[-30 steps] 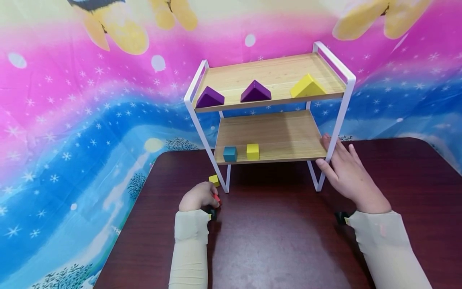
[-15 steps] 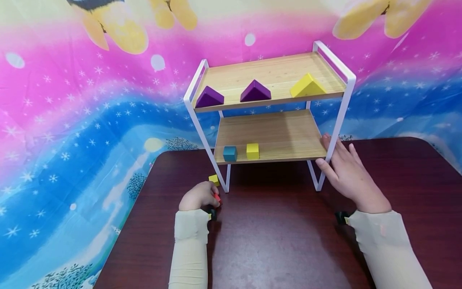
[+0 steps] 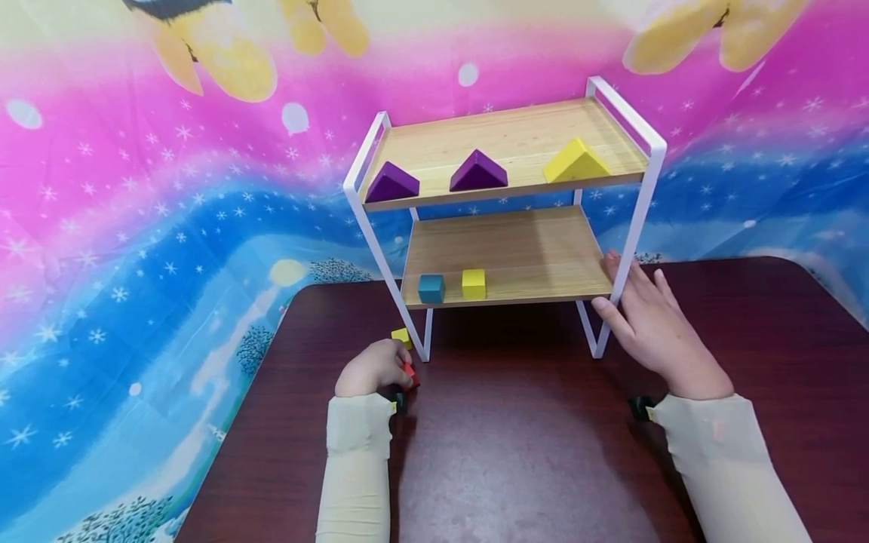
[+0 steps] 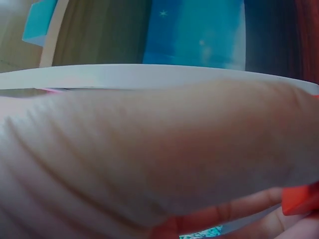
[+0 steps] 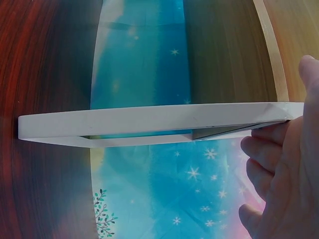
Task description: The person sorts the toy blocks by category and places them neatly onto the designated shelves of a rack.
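Note:
My left hand (image 3: 372, 369) is low over the table, left of the rack, with a red block (image 3: 410, 375) pinched in its fingertips. The hand hides part of that block; in the left wrist view a red corner (image 4: 299, 200) shows beside the fingers. Just behind lies a yellow block (image 3: 401, 337) by the rack's left foot. My right hand (image 3: 661, 343) rests against the white right leg (image 3: 637, 219) of the two-tier rack, fingers nearly straight. In the right wrist view, its fingers (image 5: 263, 152) lie along the frame near the lower shelf.
The upper shelf (image 3: 489, 136) carries two purple triangular blocks (image 3: 394, 182) and one yellow triangular block (image 3: 577, 162). A teal cube (image 3: 431, 289) and a yellow cube (image 3: 474, 284) sit on the lower shelf's front edge. A patterned cloth (image 3: 204, 249) hangs behind the dark table (image 3: 516, 452).
The red block shows slightly more beyond the left fingertips and has turned a little. The right hand stays against the rack. The view has shifted very slightly.

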Action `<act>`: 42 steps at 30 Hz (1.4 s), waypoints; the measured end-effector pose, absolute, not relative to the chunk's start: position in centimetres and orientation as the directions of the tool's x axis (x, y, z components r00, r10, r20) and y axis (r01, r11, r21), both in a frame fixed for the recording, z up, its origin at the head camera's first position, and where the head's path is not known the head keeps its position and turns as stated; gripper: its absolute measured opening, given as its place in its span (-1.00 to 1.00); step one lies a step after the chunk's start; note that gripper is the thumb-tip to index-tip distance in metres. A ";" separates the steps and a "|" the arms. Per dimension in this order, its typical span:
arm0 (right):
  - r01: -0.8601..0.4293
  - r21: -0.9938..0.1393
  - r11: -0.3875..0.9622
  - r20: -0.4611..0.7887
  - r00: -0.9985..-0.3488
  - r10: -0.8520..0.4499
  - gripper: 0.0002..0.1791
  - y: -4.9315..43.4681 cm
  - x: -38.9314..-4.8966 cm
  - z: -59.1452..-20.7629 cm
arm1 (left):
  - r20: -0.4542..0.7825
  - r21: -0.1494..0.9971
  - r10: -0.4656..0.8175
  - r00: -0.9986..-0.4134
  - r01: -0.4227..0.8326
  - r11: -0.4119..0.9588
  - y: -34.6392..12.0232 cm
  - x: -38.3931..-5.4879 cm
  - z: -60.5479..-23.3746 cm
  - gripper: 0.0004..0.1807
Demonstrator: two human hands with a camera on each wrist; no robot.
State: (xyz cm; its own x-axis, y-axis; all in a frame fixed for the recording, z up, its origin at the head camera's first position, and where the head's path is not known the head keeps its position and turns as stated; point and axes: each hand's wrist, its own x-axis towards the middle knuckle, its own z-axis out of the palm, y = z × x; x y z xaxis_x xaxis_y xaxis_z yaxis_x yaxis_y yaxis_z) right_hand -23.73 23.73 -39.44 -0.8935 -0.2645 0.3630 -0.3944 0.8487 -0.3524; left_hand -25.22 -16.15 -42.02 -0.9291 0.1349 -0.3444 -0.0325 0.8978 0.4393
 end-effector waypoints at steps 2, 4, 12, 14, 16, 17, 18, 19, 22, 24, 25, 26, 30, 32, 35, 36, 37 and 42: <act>-0.393 -0.352 0.849 0.363 -0.894 -0.264 -0.27 23.7 -23.7 -39.4 | -0.343 0.436 0.132 -0.930 -0.033 0.899 -16.1 -25.1 -41.9 -0.69; -0.391 -0.353 0.850 0.362 -0.895 -0.261 -0.27 23.7 -23.8 -39.4 | -0.338 0.434 0.131 -0.932 -0.031 0.900 -16.0 -25.1 -41.7 -0.70; -0.387 -0.356 0.851 0.364 -0.896 -0.255 -0.28 23.6 -23.7 -39.4 | -0.320 0.439 0.143 -0.937 -0.013 0.898 -15.6 -24.8 -41.1 -0.69; -0.387 -0.358 0.850 0.366 -0.895 -0.254 -0.28 23.6 -23.7 -39.4 | -0.317 0.444 0.143 -0.938 -0.013 0.896 -15.5 -24.7 -41.0 -0.68; -0.389 -0.358 0.849 0.368 -0.894 -0.254 -0.28 23.6 -23.7 -39.4 | -0.313 0.445 0.145 -0.938 -0.010 0.896 -15.4 -24.7 -40.9 -0.68; -0.389 -0.358 0.849 0.369 -0.894 -0.254 -0.28 23.6 -23.7 -39.4 | -0.312 0.446 0.147 -0.939 -0.008 0.895 -15.4 -24.6 -40.8 -0.68; -0.391 -0.359 0.848 0.371 -0.893 -0.255 -0.28 23.6 -23.7 -39.4 | -0.312 0.449 0.145 -0.939 -0.011 0.893 -15.3 -24.6 -40.7 -0.68; -0.391 -0.359 0.848 0.371 -0.893 -0.255 -0.28 23.6 -23.7 -39.4 | -0.310 0.453 0.148 -0.939 -0.009 0.891 -15.3 -24.5 -40.7 -0.68; -0.391 -0.358 0.848 0.369 -0.893 -0.256 -0.28 23.6 -23.7 -39.4 | -0.305 0.470 0.167 -0.938 0.005 0.883 -15.3 -24.4 -40.5 -0.68; -0.390 -0.357 0.848 0.369 -0.894 -0.256 -0.28 23.6 -23.7 -39.4 | -0.297 0.487 0.187 -0.936 0.020 0.873 -15.3 -24.3 -40.4 -0.67; -0.390 -0.356 0.849 0.369 -0.893 -0.256 -0.28 23.6 -23.7 -39.4 | -0.291 0.494 0.197 -0.936 0.030 0.869 -15.3 -24.3 -40.3 -0.67; -0.391 -0.356 0.849 0.371 -0.893 -0.256 -0.28 23.6 -23.7 -39.4 | -0.286 0.499 0.206 -0.936 0.039 0.866 -15.2 -24.3 -40.3 -0.66; -0.395 -0.358 0.846 0.374 -0.891 -0.258 -0.28 23.7 -23.7 -39.4 | -0.272 0.502 0.225 -0.936 0.061 0.863 -15.2 -24.3 -40.2 -0.63; -0.396 -0.360 0.845 0.372 -0.891 -0.259 -0.28 23.8 -23.7 -39.4 | -0.271 0.491 0.227 -0.935 0.069 0.868 -15.1 -24.3 -40.1 -0.64; -0.397 -0.361 0.844 0.371 -0.891 -0.260 -0.28 23.8 -23.7 -39.5 | -0.272 0.487 0.223 -0.936 0.066 0.871 -15.1 -24.1 -39.9 -0.65; -0.397 -0.361 0.843 0.371 -0.891 -0.261 -0.28 23.8 -23.7 -39.5 | -0.270 0.486 0.225 -0.936 0.069 0.871 -15.1 -24.1 -39.8 -0.66; -0.398 -0.361 0.843 0.371 -0.891 -0.262 -0.28 23.8 -23.7 -39.5 | -0.268 0.489 0.225 -0.937 0.069 0.869 -15.0 -24.0 -39.7 -0.66; -0.400 -0.356 0.845 0.371 -0.890 -0.265 -0.28 23.8 -23.7 -39.5 | -0.250 0.505 0.244 -0.937 0.089 0.859 -14.9 -23.5 -39.1 -0.65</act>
